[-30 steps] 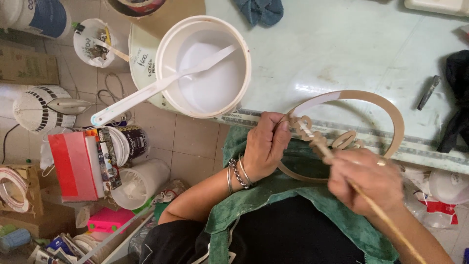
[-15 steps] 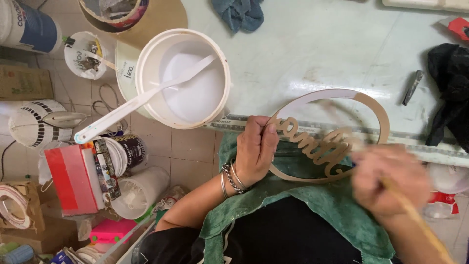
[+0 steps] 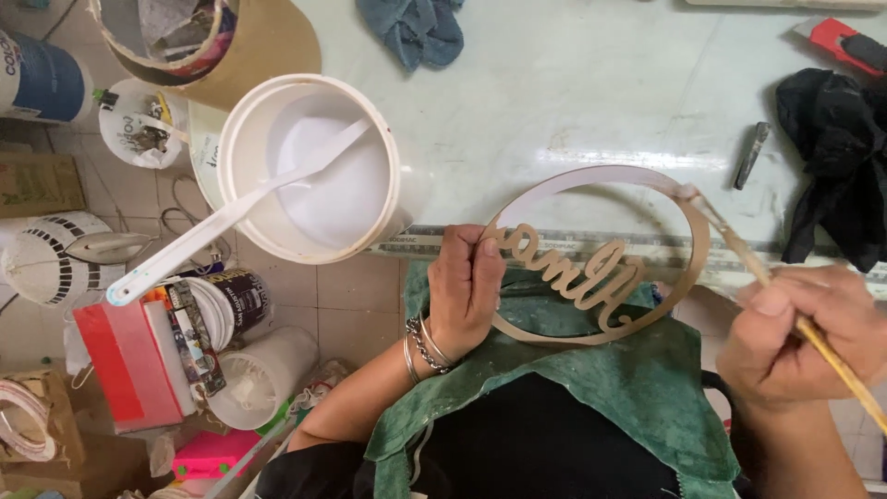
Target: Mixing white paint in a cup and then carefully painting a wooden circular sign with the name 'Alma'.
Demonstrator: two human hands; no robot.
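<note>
Hoop: flat oval wooden ring with cut-out cursive lettering across its middle [image 3: 591, 268], hanging half over the bench's near edge, above the green apron [image 3: 564, 388] on my lap.
Left hand: my left hand [image 3: 465, 291] is clamped on the hoop's left rim, thumb over the first letter.
Right hand: my right hand [image 3: 802, 333] is closed round a thin wooden-handled paintbrush [image 3: 739, 249], bristles touching the hoop's upper right rim, which looks already white along the top.
Smear risk: I'd say the left thumb sits close to wet edge; a slide along the rim would lift paint or print it.
Drip risk: the hoop overhangs, so an overloaded brush could drip onto the apron.
Snap risk: the lettering looks thin; a hard squeeze or twist could crack it.
Spill risk: white plastic bucket of white paint [image 3: 319, 171], long white stirrer [image 3: 231, 217] poking out past the edge, sits at the pale green bench [image 3: 573, 92] corner; a left elbow swing could catch that handle.
Open room: bare bench behind the hoop; black cloth [image 3: 836, 157] and a small dark tool [image 3: 750, 155] crowd the right; cluttered floor left.
</note>
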